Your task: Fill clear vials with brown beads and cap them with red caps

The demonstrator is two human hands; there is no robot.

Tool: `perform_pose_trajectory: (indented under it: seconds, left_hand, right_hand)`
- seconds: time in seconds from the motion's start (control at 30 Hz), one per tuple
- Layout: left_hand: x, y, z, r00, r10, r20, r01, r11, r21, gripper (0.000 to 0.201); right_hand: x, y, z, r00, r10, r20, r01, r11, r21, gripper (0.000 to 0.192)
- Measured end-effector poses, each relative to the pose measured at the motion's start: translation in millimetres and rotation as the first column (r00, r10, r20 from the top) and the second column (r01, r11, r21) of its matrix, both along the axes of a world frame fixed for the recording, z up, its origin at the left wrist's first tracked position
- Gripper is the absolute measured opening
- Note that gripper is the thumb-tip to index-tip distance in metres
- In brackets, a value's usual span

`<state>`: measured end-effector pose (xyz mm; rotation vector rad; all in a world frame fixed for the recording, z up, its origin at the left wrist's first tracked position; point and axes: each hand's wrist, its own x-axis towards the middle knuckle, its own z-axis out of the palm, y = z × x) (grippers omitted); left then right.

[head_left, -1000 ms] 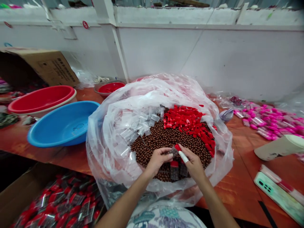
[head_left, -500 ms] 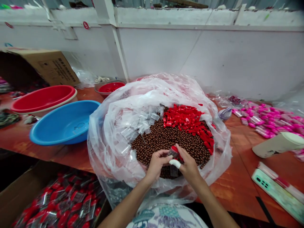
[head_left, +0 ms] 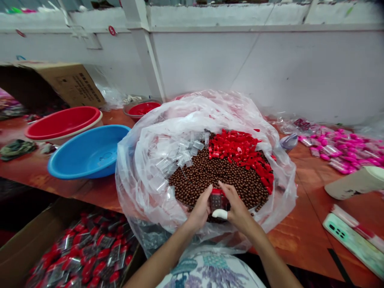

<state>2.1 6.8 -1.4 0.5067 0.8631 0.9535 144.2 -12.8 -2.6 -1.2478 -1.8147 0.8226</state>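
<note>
A large clear plastic bag (head_left: 144, 168) lies open on the table, holding brown beads (head_left: 210, 176), red caps (head_left: 240, 152) and empty clear tubes (head_left: 180, 156). At the bag's near edge my left hand (head_left: 199, 208) and my right hand (head_left: 237, 206) are pressed together around a small clear tube with a red cap (head_left: 215, 199), filled with beads. My right thumb wears a white wrap (head_left: 220, 214). More filled tubes seem to sit between my hands, partly hidden.
A blue basin (head_left: 87, 154) and a red basin (head_left: 60, 124) stand at left, a small red bowl (head_left: 142, 109) behind. A cardboard box of filled red-capped tubes (head_left: 81, 256) is at lower left. Pink-capped tubes (head_left: 342, 148) lie at right, near a phone (head_left: 351, 240).
My hands have drawn closer together and toward me at the bag's edge, closing the capped tube between them. The view shifted slightly right.
</note>
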Motion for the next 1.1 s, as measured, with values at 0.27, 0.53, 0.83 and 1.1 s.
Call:
perform_pose_trajectory:
  seconds: [0.27, 0.53, 0.83, 1.1]
  left_hand:
    - [-2.0, 2.3, 3.7, 0.990, -0.113, -0.079, 0.116, 0.993, 0.034, 0.044]
    - [3.8, 4.0, 2.4, 0.981, -0.073, -0.181, 0.095, 0.989, 0.117, 0.053]
    - [5.2, 4.2, 4.1, 0.963, -0.123, -0.240, 0.149, 0.985, 0.092, 0.071]
    - [4.9, 0.7, -0.6, 0.909, 0.052, -0.412, 0.109, 0.927, 0.358, 0.040]
  right_hand:
    - [5.4, 1.1, -15.3, 0.827, -0.409, -0.386, 0.192, 0.850, -0.491, 0.026]
    - [-14.8, -3.8, -4.9, 0.897, -0.248, -0.365, 0.191, 0.964, -0.183, 0.056]
    - [-11.4, -8.2, -2.5, 0.950, -0.096, 0.296, 0.033, 0.977, 0.211, 0.077]
    - [-13.3, -6.9, -2.4, 0.919, -0.147, 0.366, 0.019, 0.943, 0.333, 0.058]
